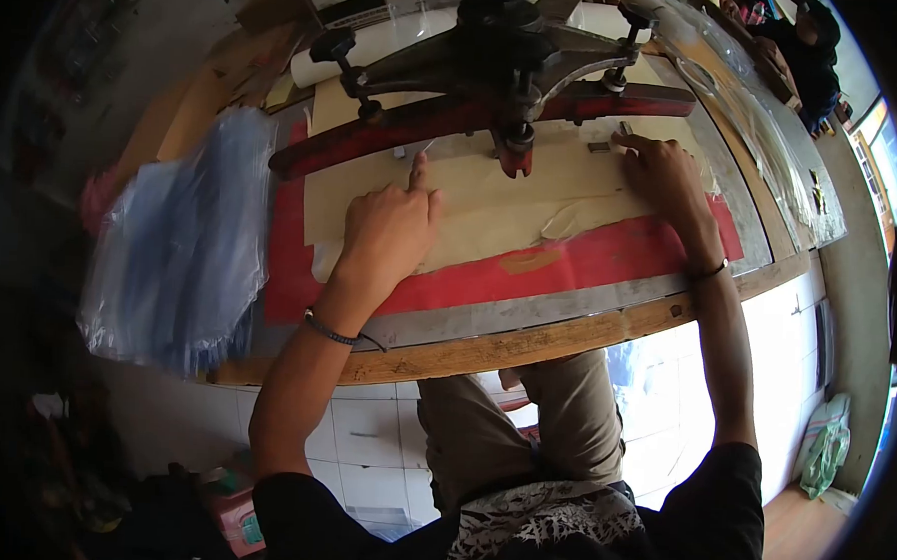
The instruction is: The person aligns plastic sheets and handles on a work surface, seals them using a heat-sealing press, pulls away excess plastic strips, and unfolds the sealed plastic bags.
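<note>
My left hand (pixel 391 227) is over the tan sheet (pixel 482 211), with the index finger stretched forward and the other fingers curled. Its fingertip is close to the red bar, by a thin whitish sliver too small to make out. My right hand (pixel 668 175) rests at the sheet's right side, index finger reaching to a small dark piece (pixel 625 129) by the bar. Another small dark rectangular piece (pixel 599 147) lies just left of it. Neither hand visibly grips anything. The sheet lies on a red sheet (pixel 570 257) on a grey metal plate.
A black press frame with screw knobs carries a curved red bar (pixel 395 128) across the work. Stacked clear plastic sheets (pixel 180 238) hang at the left. A wooden edge (pixel 485 352) runs along the front. Plastic strips lie at right; another person (pixel 804 55) is at the far right.
</note>
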### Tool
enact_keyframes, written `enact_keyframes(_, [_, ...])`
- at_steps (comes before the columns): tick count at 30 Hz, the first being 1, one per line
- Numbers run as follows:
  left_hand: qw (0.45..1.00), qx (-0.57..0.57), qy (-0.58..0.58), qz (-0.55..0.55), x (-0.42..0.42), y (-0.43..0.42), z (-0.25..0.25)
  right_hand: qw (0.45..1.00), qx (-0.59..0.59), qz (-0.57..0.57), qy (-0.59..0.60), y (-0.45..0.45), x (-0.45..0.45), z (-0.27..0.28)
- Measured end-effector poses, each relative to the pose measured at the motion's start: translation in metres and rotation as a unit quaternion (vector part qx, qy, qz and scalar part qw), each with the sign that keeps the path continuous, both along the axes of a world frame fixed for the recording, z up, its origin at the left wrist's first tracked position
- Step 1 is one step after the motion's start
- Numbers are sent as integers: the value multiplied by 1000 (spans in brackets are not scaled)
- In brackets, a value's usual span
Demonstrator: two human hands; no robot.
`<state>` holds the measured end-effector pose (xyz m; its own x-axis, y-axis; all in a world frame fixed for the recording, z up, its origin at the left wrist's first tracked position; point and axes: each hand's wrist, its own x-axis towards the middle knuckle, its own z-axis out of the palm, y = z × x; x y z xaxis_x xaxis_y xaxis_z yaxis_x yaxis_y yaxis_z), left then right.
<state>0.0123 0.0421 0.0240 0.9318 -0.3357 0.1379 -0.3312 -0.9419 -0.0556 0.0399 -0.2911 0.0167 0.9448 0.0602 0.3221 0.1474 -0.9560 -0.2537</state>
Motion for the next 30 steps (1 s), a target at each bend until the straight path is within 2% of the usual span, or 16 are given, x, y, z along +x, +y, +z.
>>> enact_keyframes(4, [1000, 6, 16, 14, 2, -3, 4, 999, -38, 27, -19, 3, -12, 2])
enact_keyframes(7, [999, 0, 43, 32, -3, -8, 10, 999, -19, 29, 6, 4, -13, 7])
enact_keyframes(8, [1000, 5, 13, 15, -4, -6, 6, 999, -24, 25, 17, 3, -13, 7])
enact_keyframes(14, [1000, 19, 3, 4, -4, -6, 2, 998, -14, 12, 63, 6, -14, 12])
enact_keyframes(18, [999, 3, 33, 23, -1, -7, 5, 996, -13, 14, 91, 8, -18, 20])
enact_keyframes(21, [997, -16, 65, 42, -1, -8, 11, 996, -20, 80, -25, 3, -14, 5])
enact_keyframes(23, [996, -18, 77, 51, 1, -8, 10, 994, -35, 96, -46, 0, -12, -1])
enact_keyframes(27, [1000, -8, -9, 8, 2, 1, -4, 987, -66, 112, -94, -1, -11, -9])
enact_keyframes(30, [1000, -2, -19, 8, 3, 2, -4, 990, -66, 99, -76, 3, -12, -6])
